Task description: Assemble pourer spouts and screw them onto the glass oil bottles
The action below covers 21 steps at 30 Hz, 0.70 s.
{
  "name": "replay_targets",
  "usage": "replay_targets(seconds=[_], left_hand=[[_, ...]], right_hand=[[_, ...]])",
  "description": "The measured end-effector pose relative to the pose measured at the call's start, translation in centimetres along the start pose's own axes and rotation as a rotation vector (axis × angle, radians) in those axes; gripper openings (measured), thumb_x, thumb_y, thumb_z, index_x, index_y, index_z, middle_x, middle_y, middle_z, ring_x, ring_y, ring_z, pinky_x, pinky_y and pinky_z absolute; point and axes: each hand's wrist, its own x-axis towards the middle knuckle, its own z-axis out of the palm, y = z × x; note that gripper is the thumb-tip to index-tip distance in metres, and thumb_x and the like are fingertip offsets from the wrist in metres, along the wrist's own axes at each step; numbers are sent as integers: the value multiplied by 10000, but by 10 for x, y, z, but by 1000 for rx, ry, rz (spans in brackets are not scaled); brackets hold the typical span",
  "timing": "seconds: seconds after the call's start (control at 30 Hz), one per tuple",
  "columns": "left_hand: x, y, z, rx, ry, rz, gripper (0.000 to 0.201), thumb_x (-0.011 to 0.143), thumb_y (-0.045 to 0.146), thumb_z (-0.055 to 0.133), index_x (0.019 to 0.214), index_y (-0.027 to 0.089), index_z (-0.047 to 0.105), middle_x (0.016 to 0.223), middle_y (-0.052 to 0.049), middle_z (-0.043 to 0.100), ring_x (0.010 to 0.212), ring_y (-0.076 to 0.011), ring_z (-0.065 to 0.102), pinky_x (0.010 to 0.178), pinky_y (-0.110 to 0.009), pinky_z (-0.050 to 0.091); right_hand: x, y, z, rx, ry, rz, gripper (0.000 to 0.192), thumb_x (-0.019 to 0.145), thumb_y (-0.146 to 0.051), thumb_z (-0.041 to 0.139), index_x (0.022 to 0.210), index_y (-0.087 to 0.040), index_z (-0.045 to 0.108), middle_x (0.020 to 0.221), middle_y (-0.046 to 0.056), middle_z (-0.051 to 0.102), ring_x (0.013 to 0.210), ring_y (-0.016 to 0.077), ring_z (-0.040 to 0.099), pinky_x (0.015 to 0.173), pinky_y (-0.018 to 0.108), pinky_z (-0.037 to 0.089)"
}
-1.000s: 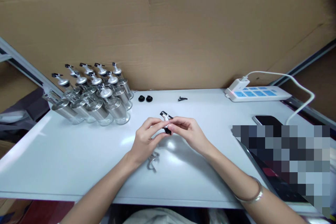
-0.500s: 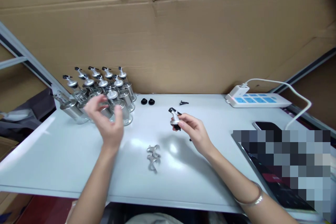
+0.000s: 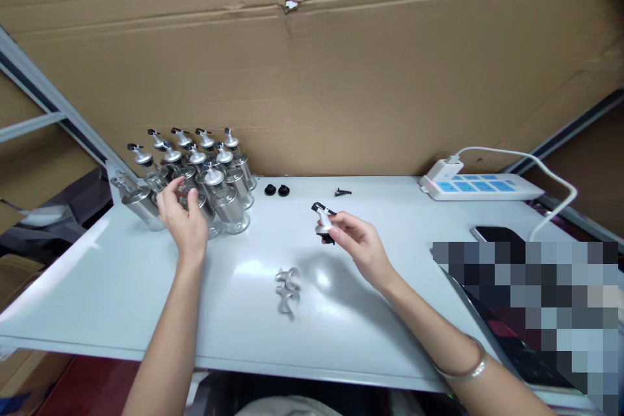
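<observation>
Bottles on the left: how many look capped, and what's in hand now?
Most bottles in the cluster already carry spout caps. The right hand holds one assembled spout cap; the left hand is at a front bottle. Left loose: two silver spouts, two black stoppers, one small black clip.

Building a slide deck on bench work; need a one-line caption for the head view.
Right hand holds a pourer cap above the white table; left hand reaches the clustered bottles.
</observation>
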Motion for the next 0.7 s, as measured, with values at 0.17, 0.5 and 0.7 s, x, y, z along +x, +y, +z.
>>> replay_targets(seconds=[0.17,0.5,0.7], left_hand=[[-7,19,-7,84,168,-23,226,803,228,606,1020,180,564,1030,-65,506,1024,-265,519,1002,-532,321],[-33,87,-15,-335,124,345,210,821,279,633,971,204,505,978,-43,439,998,-199,498,823,-348,466],[-57,120,15,-637,-397,341,150,878,238,592,1008,241,516,1004,-40,483,962,-175,535,774,-316,488]], right_hand=[[0,-7,1,28,29,-48,360,750,-549,666,782,-192,632,760,44,649,691,164,572,655,302,481],[0,-10,-2,42,163,-130,350,761,-533,653,774,-184,627,700,24,642,594,143,563,606,292,485],[1,-10,-3,46,339,-220,274,808,-465,611,854,-195,626,799,37,655,657,152,582,640,307,509]])
